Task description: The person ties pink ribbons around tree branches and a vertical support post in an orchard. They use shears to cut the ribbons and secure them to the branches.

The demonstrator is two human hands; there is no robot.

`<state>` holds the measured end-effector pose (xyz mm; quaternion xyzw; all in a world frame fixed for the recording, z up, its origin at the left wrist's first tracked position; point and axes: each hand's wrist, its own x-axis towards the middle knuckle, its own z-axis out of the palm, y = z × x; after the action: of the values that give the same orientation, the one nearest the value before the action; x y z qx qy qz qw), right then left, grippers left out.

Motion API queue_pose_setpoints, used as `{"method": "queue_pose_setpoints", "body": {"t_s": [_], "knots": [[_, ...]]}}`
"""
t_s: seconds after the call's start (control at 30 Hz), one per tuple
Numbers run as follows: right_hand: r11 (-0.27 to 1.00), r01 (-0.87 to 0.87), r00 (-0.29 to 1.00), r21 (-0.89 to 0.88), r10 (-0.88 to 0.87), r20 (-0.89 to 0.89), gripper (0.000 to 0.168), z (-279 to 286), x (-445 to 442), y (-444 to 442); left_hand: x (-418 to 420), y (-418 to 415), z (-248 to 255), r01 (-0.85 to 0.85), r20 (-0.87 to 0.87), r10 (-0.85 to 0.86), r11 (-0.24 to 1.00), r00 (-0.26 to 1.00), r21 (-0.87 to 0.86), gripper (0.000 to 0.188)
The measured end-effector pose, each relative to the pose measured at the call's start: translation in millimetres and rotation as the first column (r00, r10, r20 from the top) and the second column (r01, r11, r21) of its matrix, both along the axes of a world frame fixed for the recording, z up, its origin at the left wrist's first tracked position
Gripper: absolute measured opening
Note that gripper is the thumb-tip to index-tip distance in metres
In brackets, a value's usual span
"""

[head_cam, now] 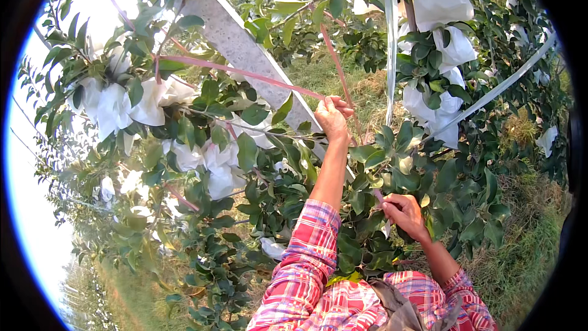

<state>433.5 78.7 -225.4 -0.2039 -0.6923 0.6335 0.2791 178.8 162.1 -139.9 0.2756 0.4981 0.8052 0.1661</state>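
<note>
My left hand (334,115) is raised, its fingers closed on a pink plastic ribbon (248,73). From there the ribbon runs taut to the leafy branch (161,50) at upper left. Lower and to the right, my right hand (405,215) pinches a short pink strip (378,196) among the leaves. Whether that strip joins the upper ribbon is hidden by foliage. A thin branch (257,131) passes just beneath my left hand, its leaves close to the wrist. Behind the left hand, another pink ribbon (336,59) hangs down at a slant.
A concrete post (243,50) slants behind the branches. White fruit bags (149,101) hang in clusters at left, with more white bags (443,2) at upper right. Pale plastic straps (390,46) cross the right side. Grass (519,257) covers the ground below.
</note>
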Motion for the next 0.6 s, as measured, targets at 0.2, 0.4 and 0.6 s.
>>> {"method": "queue_pose_setpoints", "body": {"t_s": [0.2,0.4,0.6], "knots": [[0.993,-0.074,0.997,-0.094,0.072,-0.022,0.022,5.9,2.0,-0.4,-4.1,27.9,-88.0,0.049,-0.064,-0.053,0.997,0.997,-0.058,0.026],[0.814,-0.568,0.823,-0.122,0.559,-0.101,0.033,59.0,20.9,-26.7,-108.7,-22.1,-144.5,0.559,0.274,-0.518,0.824,0.81,-0.094,0.025],[0.609,-0.784,0.507,0.121,0.74,-0.443,0.045,75.1,12.8,-33.3,-137.4,-19.1,-150.8,0.691,0.563,-0.535,0.717,0.63,-0.092,0.029]]}}
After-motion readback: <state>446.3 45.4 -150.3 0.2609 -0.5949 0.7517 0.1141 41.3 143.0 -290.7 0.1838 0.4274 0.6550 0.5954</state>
